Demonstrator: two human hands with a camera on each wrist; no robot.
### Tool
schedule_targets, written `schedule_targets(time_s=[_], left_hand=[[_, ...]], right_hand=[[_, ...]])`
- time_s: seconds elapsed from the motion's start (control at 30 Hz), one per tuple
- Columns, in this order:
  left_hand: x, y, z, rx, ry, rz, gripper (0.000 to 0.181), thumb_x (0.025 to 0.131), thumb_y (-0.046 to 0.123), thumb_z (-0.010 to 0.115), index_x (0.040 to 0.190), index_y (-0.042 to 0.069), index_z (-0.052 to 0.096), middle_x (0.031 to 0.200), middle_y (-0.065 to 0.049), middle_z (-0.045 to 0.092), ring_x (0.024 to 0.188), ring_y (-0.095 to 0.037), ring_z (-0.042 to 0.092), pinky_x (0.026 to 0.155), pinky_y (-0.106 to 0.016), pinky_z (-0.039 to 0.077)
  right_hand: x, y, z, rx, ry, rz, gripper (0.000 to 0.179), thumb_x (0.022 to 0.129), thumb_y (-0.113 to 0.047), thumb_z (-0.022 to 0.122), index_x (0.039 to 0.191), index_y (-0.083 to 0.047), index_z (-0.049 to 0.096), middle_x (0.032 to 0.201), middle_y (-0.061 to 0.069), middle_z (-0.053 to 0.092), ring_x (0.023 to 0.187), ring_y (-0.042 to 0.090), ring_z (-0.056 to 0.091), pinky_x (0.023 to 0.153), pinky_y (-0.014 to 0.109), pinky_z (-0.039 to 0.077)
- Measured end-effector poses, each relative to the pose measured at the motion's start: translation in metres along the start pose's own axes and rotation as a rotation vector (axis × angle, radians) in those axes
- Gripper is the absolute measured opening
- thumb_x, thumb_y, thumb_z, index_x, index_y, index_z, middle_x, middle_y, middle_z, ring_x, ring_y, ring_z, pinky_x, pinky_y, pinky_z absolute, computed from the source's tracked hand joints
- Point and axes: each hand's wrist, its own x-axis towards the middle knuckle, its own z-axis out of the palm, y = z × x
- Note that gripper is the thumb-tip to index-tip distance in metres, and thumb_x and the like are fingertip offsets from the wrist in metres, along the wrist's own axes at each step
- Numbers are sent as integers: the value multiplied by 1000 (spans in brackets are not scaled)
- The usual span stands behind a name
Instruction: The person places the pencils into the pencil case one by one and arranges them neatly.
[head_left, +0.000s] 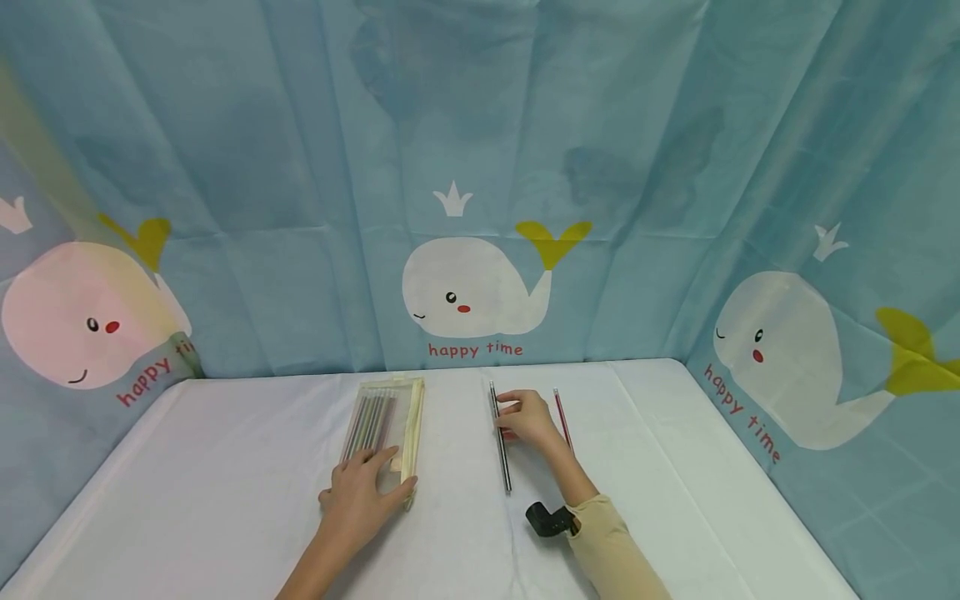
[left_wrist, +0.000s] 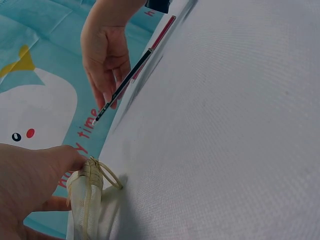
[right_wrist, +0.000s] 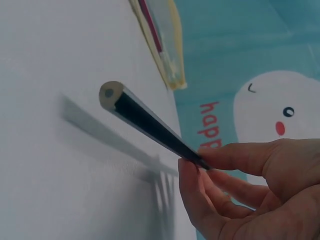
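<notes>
My right hand point(head_left: 528, 415) pinches a dark, silver-striped pencil point(head_left: 503, 458) between thumb and fingertips. In the right wrist view the pencil point(right_wrist: 145, 122) points its flat, unsharpened end toward the camera, with its shadow on the cloth. To the left lies a see-through mesh pencil case point(head_left: 413, 417) with a cream zipper edge and several pencils inside. My left hand point(head_left: 356, 497) grips the near end of this case, thumb by the zipper side and fingers over the other side. The case's corded zipper end point(left_wrist: 90, 172) shows beside the thumb in the left wrist view.
A red pencil point(head_left: 562, 417) lies on the white tablecloth point(head_left: 660, 467) right of my right hand, partly behind the wrist. A black device point(head_left: 547, 520) sits at the right wrist. Behind the table hangs a blue curtain point(head_left: 300, 292) with printed whales.
</notes>
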Motion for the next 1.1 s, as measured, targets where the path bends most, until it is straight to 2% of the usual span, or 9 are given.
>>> schedule_targets(time_s=[0.23,0.77,1.1], left_hand=[[-1,1,-1,10,-2,3,61,91,48,80,141,15,69,141,-26,59,126,-61,52,81,-80,45],[-1,2,-1,20,10,9,60,91,47,80,140,13,69,139,-27,60,124,-61,53,81,-82,45],[-1,3,-1,24,8,-1,61,90,48,81,140,14,69,139,-26,60,125,-60,52,82,-82,45]], right_hand=[[4,-6,10,32,-23,5,39,89,8,75,127,9,69,96,17,73,75,19,74,67,34,64],[12,-12,33,51,-99,-40,40,89,8,76,127,11,68,99,19,74,77,21,76,68,34,65],[18,-14,47,65,-126,-30,40,88,7,78,126,10,69,97,18,75,75,21,76,68,33,64]])
